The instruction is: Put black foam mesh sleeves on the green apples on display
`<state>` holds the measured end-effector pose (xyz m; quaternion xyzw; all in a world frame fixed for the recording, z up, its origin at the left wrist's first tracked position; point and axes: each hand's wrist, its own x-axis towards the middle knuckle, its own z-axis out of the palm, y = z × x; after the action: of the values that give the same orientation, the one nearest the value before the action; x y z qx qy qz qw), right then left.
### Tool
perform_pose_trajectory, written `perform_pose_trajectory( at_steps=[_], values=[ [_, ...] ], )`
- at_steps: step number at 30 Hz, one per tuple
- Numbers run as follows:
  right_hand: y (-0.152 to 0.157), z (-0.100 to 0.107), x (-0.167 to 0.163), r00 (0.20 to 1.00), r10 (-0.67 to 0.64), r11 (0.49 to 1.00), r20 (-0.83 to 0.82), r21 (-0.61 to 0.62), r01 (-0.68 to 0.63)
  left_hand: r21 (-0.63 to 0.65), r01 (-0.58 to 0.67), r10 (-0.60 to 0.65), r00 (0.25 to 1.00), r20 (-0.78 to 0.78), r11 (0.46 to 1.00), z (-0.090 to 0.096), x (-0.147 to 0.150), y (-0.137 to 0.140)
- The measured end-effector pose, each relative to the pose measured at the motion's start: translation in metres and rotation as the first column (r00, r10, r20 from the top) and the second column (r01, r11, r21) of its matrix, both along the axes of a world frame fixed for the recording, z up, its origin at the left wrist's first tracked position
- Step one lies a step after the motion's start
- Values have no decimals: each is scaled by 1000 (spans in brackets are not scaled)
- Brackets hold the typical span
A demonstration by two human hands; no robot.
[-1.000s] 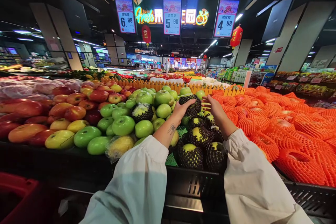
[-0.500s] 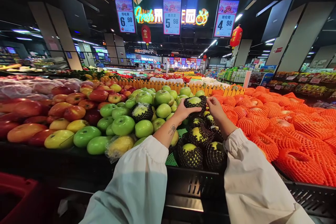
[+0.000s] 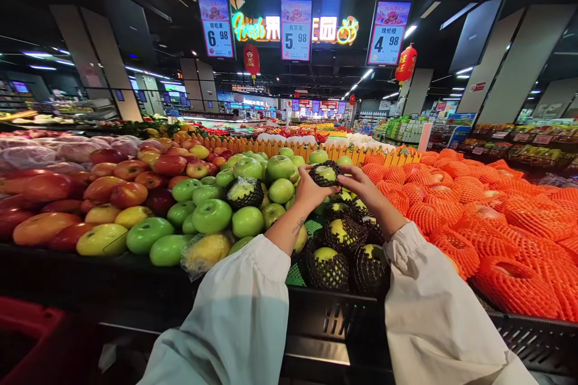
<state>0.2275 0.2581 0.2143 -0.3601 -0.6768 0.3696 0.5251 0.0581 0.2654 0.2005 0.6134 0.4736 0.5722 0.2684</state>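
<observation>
A green apple in a black foam net is held up over the bin between both hands. My left hand wraps its left side, thumb beneath. From the right, my right hand has its fingertips against the net. Below lie several green apples in black nets, on a green mat at the front of the bin. Bare green apples are heaped to the left, with one netted apple among them.
Red and yellow apples fill the left side, near a plastic-wrapped yellow fruit. Fruit in orange foam nets covers the right. A small yellow fence runs behind, and a black crate edge lies in front.
The netted apple has shifted slightly left and turned in my hands. My right hand has moved left, its fingers now stretched against the net instead of pinching its edge.
</observation>
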Motion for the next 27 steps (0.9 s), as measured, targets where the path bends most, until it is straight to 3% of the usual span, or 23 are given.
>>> perform_pose_trajectory(
  at_steps=[4, 9, 16, 22, 24, 27],
  values=[
    [-2, -1, -2, 989, 20, 999, 148, 39, -27, 103, 12, 3, 989, -145, 995, 5, 0, -7],
    [0, -2, 0, 954, -54, 982, 296, 187, -2, 252, 189, -110, 949, -296, 949, 9, -2, -9],
    [9, -3, 2, 943, -115, 954, 312, 299, 17, 203, 418, -341, 881, -327, 886, 12, -12, -6],
    [2, 1, 0, 917, -253, 926, 309, 352, 136, 166, 585, -530, 800, -282, 794, 25, -26, -8],
    [1, 3, -1, 915, -267, 925, 304, 347, 155, 186, 567, -510, 814, -279, 802, 30, -29, -10],
    [0, 7, -1, 900, -328, 912, 287, 345, 222, 213, 430, -385, 896, -224, 877, 34, -32, -12]
  ],
)
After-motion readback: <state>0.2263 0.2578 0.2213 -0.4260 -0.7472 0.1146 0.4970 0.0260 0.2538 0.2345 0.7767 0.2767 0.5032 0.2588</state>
